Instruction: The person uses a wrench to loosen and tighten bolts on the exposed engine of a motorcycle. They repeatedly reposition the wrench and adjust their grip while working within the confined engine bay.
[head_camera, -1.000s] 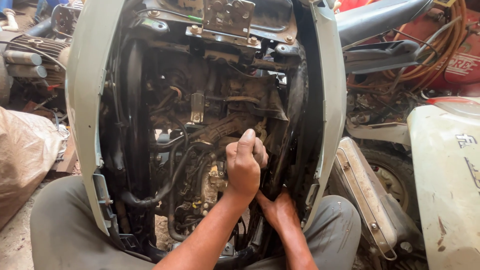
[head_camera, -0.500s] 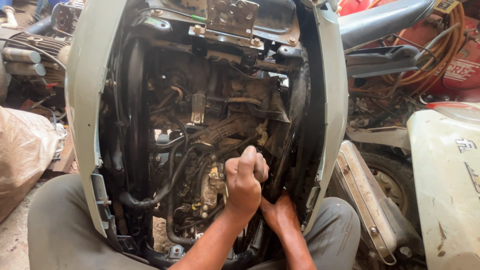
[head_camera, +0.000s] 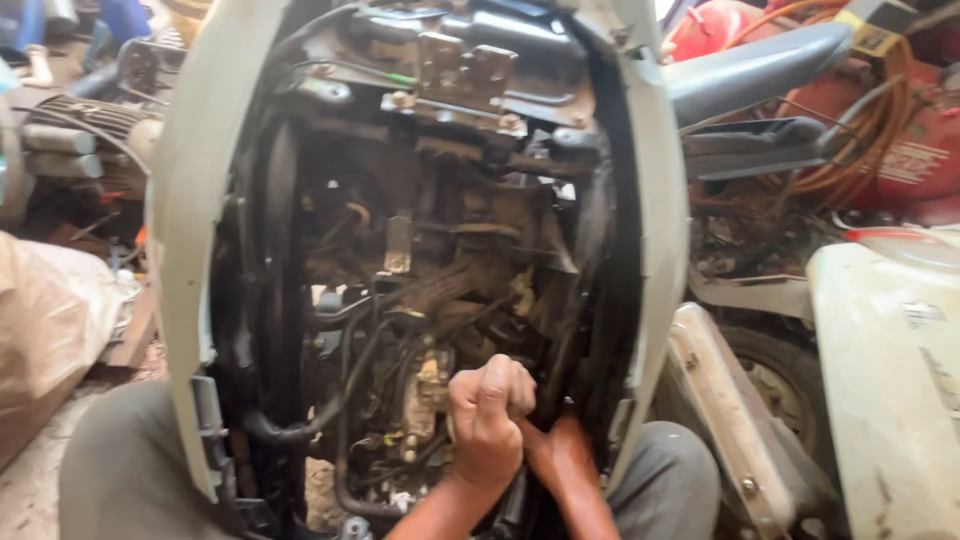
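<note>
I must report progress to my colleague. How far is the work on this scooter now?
Done: the scooter's pale body shell stands open, exposing dirty engine parts and black hoses. In hand: the left hand is fisted low inside, the right hand beside it; any tool is hidden. Left: everything remains uncovered, nothing refitted.

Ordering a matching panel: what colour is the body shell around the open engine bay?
Pale grey-white body shell, best seen in the head view.

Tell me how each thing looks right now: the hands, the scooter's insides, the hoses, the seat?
Left hand: closed in a fist inside the scooter body.
Right hand: tucked lower, fingers hidden behind the fist.
Pale body panels: open, dirty engine parts bare.
Black hoses: curved, hanging loose.
Metal bracket: bolted on top.
Grey seat: raised, tilted.
</note>
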